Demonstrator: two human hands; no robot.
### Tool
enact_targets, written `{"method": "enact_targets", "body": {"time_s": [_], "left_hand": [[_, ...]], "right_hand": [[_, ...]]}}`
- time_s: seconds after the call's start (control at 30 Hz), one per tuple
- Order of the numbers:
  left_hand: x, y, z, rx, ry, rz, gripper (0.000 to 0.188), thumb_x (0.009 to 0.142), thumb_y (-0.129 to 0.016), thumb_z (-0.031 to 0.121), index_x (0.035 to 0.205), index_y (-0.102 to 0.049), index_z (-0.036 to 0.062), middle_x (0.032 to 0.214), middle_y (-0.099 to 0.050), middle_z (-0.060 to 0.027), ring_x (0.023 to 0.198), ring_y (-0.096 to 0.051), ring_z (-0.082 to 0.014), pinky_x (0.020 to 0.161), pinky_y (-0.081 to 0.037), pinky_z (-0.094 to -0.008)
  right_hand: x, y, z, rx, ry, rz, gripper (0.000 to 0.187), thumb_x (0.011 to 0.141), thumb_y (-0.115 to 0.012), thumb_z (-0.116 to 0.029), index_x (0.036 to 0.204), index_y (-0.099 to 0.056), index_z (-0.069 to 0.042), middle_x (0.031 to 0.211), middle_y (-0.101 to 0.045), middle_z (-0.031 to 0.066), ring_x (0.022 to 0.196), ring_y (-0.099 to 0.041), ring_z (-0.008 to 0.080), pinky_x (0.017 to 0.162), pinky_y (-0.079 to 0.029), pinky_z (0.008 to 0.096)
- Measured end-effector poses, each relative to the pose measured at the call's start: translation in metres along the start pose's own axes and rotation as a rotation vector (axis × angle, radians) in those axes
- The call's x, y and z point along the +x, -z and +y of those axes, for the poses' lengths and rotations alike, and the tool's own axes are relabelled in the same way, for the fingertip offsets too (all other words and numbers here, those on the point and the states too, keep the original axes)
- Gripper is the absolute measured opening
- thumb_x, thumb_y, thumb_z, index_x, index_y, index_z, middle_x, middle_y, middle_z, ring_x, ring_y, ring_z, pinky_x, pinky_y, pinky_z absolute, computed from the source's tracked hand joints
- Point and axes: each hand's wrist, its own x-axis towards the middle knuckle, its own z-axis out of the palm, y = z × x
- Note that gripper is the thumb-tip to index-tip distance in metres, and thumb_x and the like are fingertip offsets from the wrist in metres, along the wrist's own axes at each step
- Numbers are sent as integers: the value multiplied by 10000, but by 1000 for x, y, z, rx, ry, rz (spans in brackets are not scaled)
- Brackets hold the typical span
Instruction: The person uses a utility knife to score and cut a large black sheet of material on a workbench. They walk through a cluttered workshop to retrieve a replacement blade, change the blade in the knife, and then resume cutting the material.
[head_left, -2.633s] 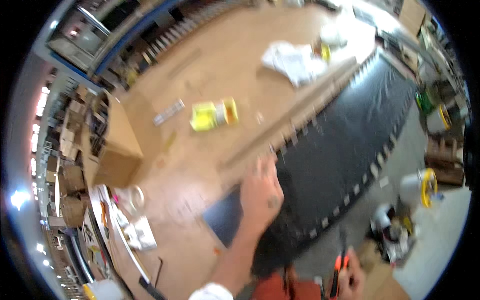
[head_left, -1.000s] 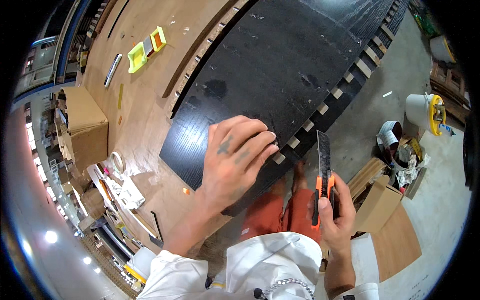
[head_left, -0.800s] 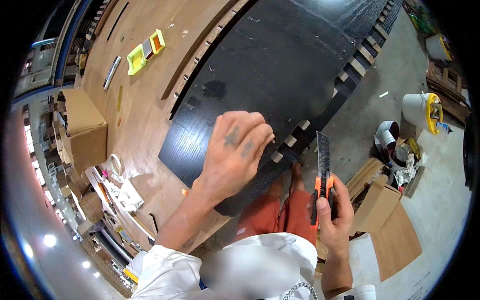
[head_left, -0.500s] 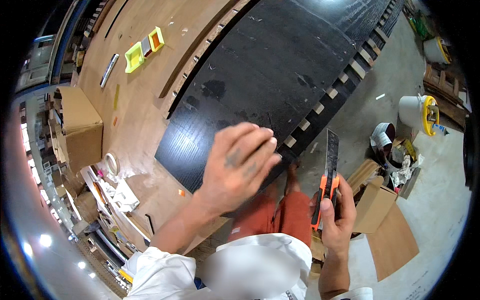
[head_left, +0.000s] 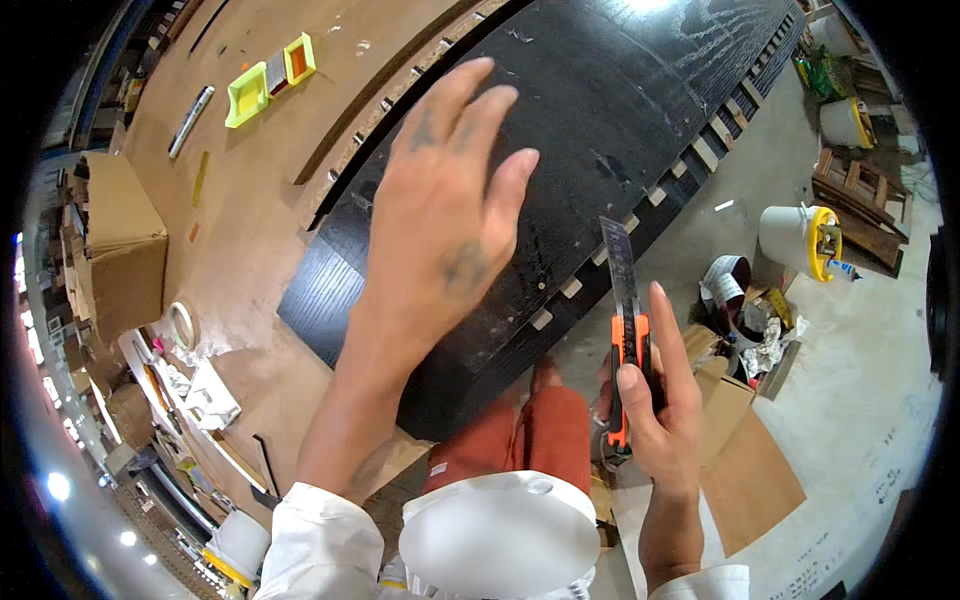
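Note:
A long black wood-grain panel (head_left: pixel 590 110) lies across the workbench, with small wooden blocks spaced along its right edge. Over its near part hovers my left hand (head_left: pixel 445 200), back upward, fingers apart and slightly bent, holding nothing. Whether its fingertips touch the panel I cannot tell. To the right of the panel's edge, my right hand (head_left: pixel 665 410) grips an orange and black utility knife (head_left: pixel 630 365). Its long dark blade is extended and points up and away. My right index finger stretches along beside the handle, and the thumb presses on it.
On the brown workbench (head_left: pixel 250 190) lie a yellow-green plastic holder (head_left: pixel 248 95), a marker pen (head_left: pixel 190 122) and a tape roll (head_left: pixel 182 325). A cardboard box (head_left: pixel 125 235) stands at the left. White buckets (head_left: pixel 790 235), scraps and a cardboard sheet (head_left: pixel 750 490) are on the floor at right.
My left hand has moved forward over the panel, and its fingers have spread. The right hand with the knife has shifted slightly left, its index finger now extended. The view has shifted a little.

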Motion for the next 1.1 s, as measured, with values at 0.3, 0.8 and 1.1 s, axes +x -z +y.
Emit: {"method": "enact_targets", "body": {"time_s": [0.3, 0.8, 1.1], "left_hand": [[-7, -30, -18, 22, 109, 76, 409, 1043, -442, 212, 1437, -458, 103, 1416, -542, -120, 1293, -512, -349, 1095, -392, -403], [2, -26, -12, -351, 138, 193, 473, 1085, -333, 236, 1505, -293, 21, 1415, -532, -186, 1283, -549, -280, 1087, -389, -357], [0, -26, -29, -439, 148, 253, 550, 1089, -277, 350, 1510, -285, -5, 1508, -417, -187, 1396, -414, -278, 1163, -283, -365]], "right_hand": [[3, -22, -12, -26, -113, -17, 571, 966, -549, -77, 1510, -378, -69, 790, -632, 50, 679, -575, 81, 651, -490, 249], [12, -27, -11, -55, -146, 34, 516, 954, -567, -76, 1459, -466, -63, 1053, -712, 155, 791, -658, 116, 703, -520, 280], [28, -26, -26, -3, -262, 9, 514, 950, -565, -57, 1455, -467, -44, 1187, -684, 169, 839, -671, 134, 774, -532, 297]]}}
